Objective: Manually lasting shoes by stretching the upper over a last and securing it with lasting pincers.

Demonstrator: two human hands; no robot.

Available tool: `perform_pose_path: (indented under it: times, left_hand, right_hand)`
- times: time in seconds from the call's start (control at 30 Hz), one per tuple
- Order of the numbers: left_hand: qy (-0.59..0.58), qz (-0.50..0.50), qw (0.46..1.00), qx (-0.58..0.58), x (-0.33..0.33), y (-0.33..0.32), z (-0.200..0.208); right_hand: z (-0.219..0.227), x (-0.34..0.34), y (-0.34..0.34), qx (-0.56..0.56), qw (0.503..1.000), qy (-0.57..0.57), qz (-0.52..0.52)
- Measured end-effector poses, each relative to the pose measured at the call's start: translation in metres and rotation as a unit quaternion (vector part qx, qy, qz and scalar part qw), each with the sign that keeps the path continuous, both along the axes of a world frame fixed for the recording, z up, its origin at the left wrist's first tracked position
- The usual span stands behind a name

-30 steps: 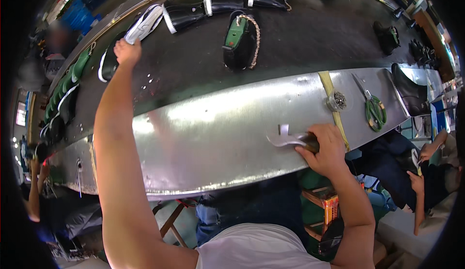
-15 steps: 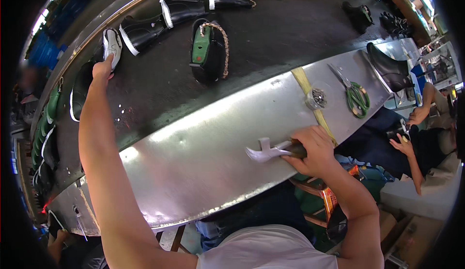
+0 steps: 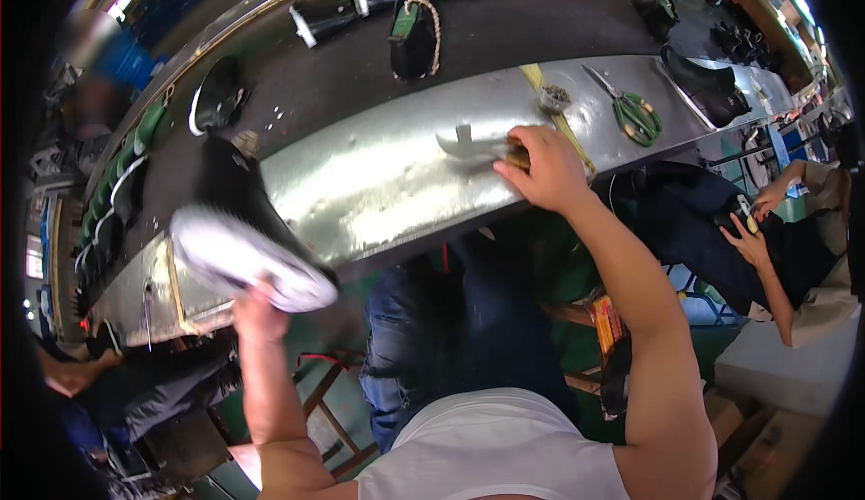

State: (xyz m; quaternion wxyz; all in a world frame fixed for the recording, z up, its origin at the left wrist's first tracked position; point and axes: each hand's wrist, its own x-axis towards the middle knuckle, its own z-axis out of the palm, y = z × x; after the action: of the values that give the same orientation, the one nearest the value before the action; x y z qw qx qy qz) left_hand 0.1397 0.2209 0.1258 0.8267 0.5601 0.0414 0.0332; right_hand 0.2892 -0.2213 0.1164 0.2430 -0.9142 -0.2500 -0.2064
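Note:
My left hand (image 3: 259,313) grips a black shoe with a white sole (image 3: 241,239), held sole-up near the front edge of the metal worktable (image 3: 378,189). My right hand (image 3: 544,168) rests on the table, closed on the wooden handle of a metal tool (image 3: 475,146) whose pale head points left. Several more black shoes lie on the dark conveyor belt (image 3: 514,36) behind the table, one of them green-lined (image 3: 413,36).
Green-handled scissors (image 3: 632,111) and a small dish of bits (image 3: 552,97) lie on the table right of my right hand. A black shoe (image 3: 707,86) sits at the far right. Another person's hands (image 3: 752,225) work at the right.
My left hand has pulled a black shoe off the belt and drawn it down to the table's front edge. My right hand stays on the tool.

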Motion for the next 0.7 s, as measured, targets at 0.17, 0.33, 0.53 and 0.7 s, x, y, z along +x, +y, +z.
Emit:
perform_pose_path:
  times: [0.17, 0.33, 0.53, 0.7]
  left_hand:
    - [0.005, -0.138, 0.990, 0.040, -0.107, -0.137, -0.030]
    - [0.099, -0.100, 0.969, 0.201, -0.143, -0.210, -0.151]
    - [0.194, -0.318, 0.689, 0.622, -0.087, -0.203, -0.079]
    - [0.240, -0.162, 0.951, 0.107, -0.045, -0.200, -0.156]
  right_hand:
    - [-0.019, 0.001, -0.003, -0.022, 0.998, -0.057, -0.031]
    - [-0.028, -0.094, -0.006, 0.106, 0.991, 0.070, -0.041]
    - [-0.077, -0.232, -0.036, 0.361, 0.703, 0.611, -0.041]
    - [-0.099, -0.284, -0.025, 0.335, 0.715, 0.613, -0.022]
